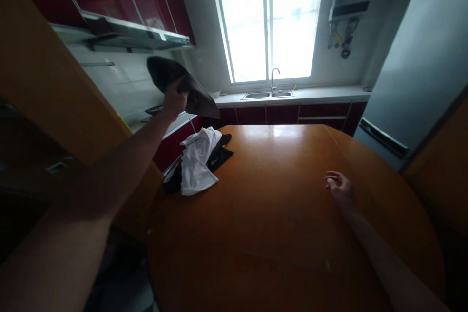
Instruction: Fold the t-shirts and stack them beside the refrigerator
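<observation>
My left hand (pixel 176 97) is raised above the far left of the table, closed around a dark piece of cloth (pixel 199 95). The cloth spreads out to both sides of my fist and is slightly blurred; its exact kind I cannot tell. Below it, a crumpled white garment (pixel 199 161) lies at the table's left edge. Black cloth (pixel 219 155) shows under and beside the white one. Over the right part of the wooden table (pixel 270 214), my right hand (pixel 340 187) has loosely curled fingers, slightly apart, with nothing in them.
Beyond the table a counter holds a double sink (pixel 258 95) with a tap (pixel 273 80) under a bright window. A range hood (pixel 127 36) hangs at the left. The fridge (pixel 420 58) stands close on the right, and a wooden panel (pixel 54 68) rises at the left.
</observation>
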Demonstrator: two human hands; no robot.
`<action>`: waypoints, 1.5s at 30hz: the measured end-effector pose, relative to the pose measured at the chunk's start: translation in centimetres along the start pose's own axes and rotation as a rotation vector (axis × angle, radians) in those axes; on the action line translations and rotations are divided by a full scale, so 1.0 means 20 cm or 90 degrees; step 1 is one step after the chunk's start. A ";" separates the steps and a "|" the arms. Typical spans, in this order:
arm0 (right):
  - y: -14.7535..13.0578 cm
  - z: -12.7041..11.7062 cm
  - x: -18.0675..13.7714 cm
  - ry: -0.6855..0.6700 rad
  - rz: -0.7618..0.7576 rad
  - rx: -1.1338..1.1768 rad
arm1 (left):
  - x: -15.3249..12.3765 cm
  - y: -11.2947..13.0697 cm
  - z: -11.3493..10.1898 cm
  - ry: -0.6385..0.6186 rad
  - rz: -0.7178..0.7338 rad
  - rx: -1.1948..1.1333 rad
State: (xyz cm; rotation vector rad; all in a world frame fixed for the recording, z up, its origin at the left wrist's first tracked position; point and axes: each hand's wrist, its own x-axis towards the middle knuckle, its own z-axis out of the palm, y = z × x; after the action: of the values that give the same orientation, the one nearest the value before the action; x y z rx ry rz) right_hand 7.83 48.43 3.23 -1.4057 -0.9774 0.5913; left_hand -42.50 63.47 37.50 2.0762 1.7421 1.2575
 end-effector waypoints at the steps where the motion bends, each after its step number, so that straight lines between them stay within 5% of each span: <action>1: 0.00 0.01 -0.01 -0.004 0.001 0.002 | -0.11 -0.09 0.02 0.005 0.033 0.034; 9: 0.04 0.09 -0.07 -0.082 -0.006 -0.033 | -1.02 -0.67 0.13 -0.448 -0.079 0.203; 12: 0.04 0.13 -0.11 -0.112 -0.047 -0.098 | -1.24 -0.70 0.23 -0.349 -0.090 0.300; 15: 0.00 0.21 -0.17 -0.145 -0.102 -0.184 | -1.37 -0.58 0.49 -0.228 -0.004 0.310; 21: -0.14 0.39 -0.23 -0.264 -0.218 -0.449 | -1.39 -0.18 1.13 -0.329 0.065 0.189; 25: -0.17 0.48 -0.24 -0.313 -0.195 -0.584 | -1.35 -0.09 1.36 -0.342 0.091 0.226; 31: -0.13 0.52 -0.27 -0.404 -0.171 -0.672 | -1.36 -0.15 1.41 -0.386 0.139 0.272; 45: -0.10 0.52 -0.25 -0.421 -0.197 -0.681 | -1.36 -0.14 1.42 -0.385 0.136 0.270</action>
State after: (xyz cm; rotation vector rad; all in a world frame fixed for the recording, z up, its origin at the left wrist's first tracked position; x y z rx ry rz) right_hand -3.88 49.54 2.96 -1.9403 -2.2090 0.2736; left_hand -24.87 51.48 4.35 2.5574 1.6113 0.2202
